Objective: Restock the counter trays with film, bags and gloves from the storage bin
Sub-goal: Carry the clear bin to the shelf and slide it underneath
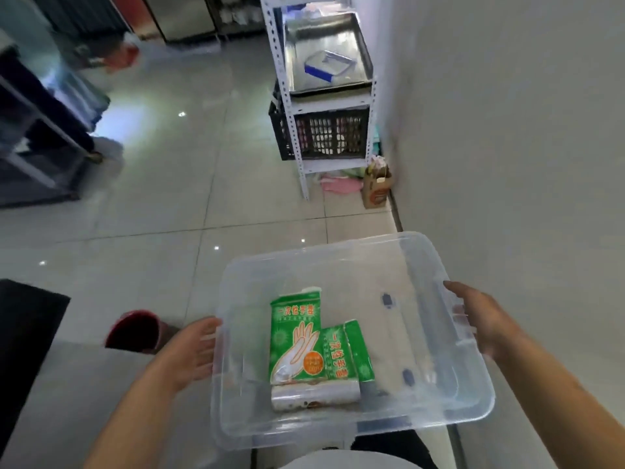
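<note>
Gripping is recorded on both sides of the storage bin (449,394), which is held up off the tiled floor.

- Left hand (196,350): closed on the bin's left wall, fingers hooked over the rim.
- Right hand (473,319): closed on the bin's right rim at the handle lip, fingers curled under it.
- Inside the bin, towards its near left side: one large green glove pack (296,336), one smaller green glove pack (351,353) lying against the large pack's right side, and one clear roll (314,396) just nearer than both. Whether the roll is film or bags cannot be told. The rest of the bin's floor is bare.
- Left of the bin, on the floor: a dark red bucket (135,330).
- Beyond the bin, by the wall: a white shelf rack (287,96) carrying a metal tray (304,35) and, below it, a black crate (318,133); a brown paper bag (375,187) stands at the rack's foot.

Progress, as judged: no counter trays are seen, and nothing is shown placed. Stock is thin, which may mean that most has been laid out or that little was there. The gloves and the roll are yet to be set out.
</note>
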The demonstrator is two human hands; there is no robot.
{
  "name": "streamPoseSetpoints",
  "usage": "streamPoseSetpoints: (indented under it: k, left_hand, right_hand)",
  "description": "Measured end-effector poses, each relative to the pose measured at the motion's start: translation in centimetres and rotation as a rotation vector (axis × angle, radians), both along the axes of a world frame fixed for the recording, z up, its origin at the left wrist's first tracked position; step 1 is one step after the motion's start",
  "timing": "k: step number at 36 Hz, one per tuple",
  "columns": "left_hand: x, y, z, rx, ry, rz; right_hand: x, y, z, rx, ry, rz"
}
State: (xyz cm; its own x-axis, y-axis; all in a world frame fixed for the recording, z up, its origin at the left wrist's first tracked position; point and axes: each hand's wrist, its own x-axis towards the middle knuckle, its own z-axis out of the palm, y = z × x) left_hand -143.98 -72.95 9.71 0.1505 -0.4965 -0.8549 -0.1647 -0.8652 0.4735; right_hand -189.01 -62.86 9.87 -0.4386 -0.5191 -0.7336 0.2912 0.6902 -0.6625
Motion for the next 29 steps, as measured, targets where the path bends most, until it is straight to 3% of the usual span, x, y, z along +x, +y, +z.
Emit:
streamPoseSetpoints:
  k: [12, 21, 29]
  left_hand:
    - [4.6, -17.1, 2.5, -0.112, -0.07, 0.316]
    - [11.9, -33.0, -0.4, -0.071, 0.016, 0.47]
    - [18.0, -47.5, 0.9, -0.1, 0.061, 0.54]
  right_hand:
    - [3.6, -32.5, 2.2, -0.078, -0.149, 0.323]
    - [11.9, -53.9, 2.6, -0.022, -0.011, 0.442]
    - [18.3, -68.0, 6.2, -0.047, 0.04, 0.537]
